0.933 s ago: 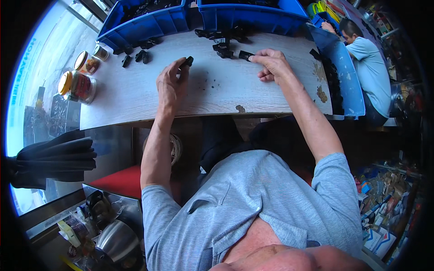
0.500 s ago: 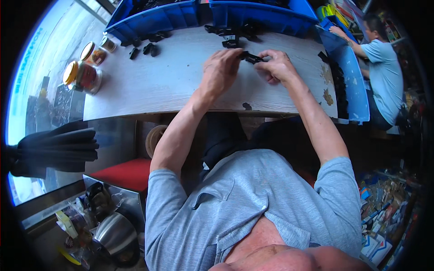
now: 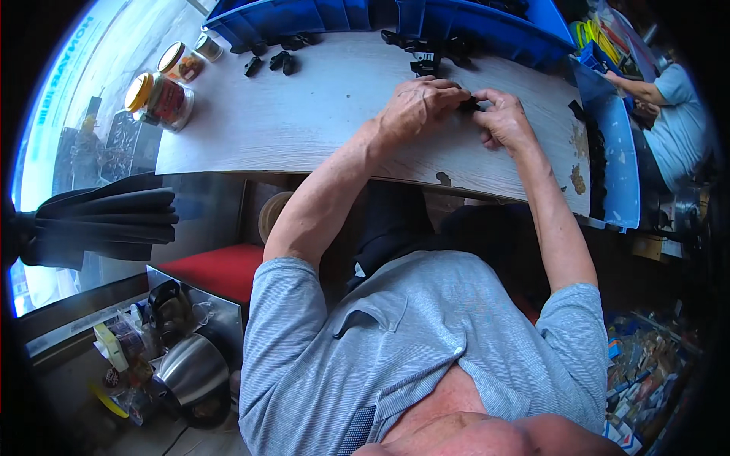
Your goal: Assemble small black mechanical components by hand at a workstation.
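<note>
With twelve at the top of the view, both hands meet between one and two o'clock over the white table. The left hand reaches in from the seven o'clock side, its fingers closed on a small black part. The right hand pinches the same spot between thumb and index finger, its other fingers curled under. Only a dark sliver of the part shows between the fingertips, so whether it is one piece or two joined cannot be told.

In the earliest frame the hands are well apart, each with a black piece of its own; now the fingertips almost touch. Half a second ago a longer stretch of black shows between them; now the fingers cover most of it.

Just beyond the hands, between twelve and one, lies a cluster of black parts, with the right blue bin behind it. More loose black pieces lie at eleven, below the left blue bin. Jars stand at ten. Between two and three is a light-blue bin, and past it a co-worker, now nearer the rim of the view. The whole table sits farther right and higher than before.
</note>
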Available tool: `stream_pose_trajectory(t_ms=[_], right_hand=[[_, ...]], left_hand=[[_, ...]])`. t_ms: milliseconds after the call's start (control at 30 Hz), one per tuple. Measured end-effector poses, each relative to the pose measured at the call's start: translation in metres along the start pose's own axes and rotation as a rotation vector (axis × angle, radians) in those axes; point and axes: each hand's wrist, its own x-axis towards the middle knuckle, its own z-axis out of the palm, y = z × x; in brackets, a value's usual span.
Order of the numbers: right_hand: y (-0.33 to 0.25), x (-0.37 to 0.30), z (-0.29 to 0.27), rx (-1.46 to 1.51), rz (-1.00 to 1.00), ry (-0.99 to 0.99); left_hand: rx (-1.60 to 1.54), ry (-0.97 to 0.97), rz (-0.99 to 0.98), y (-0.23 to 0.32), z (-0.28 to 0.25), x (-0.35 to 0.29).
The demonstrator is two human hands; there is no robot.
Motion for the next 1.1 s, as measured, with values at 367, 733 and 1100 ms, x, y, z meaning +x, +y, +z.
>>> stream_pose_trajectory(t_ms=[367,733,1100], right_hand=[[-0.003,-0.003,0.003,0.034,0.001,0.029],[-0.005,-0.005,0.004,0.031,-0.03,0.032],[0.002,-0.005,0.005,0.065,-0.094,0.083]], left_hand=[[-0.006,-0.042,0.03,0.005,0.01,0.001],[0.19,-0.149,-0.111,0.028,0.001,-0.014],[0.756,0.328,-0.893,-0.109,-0.1,-0.085]])
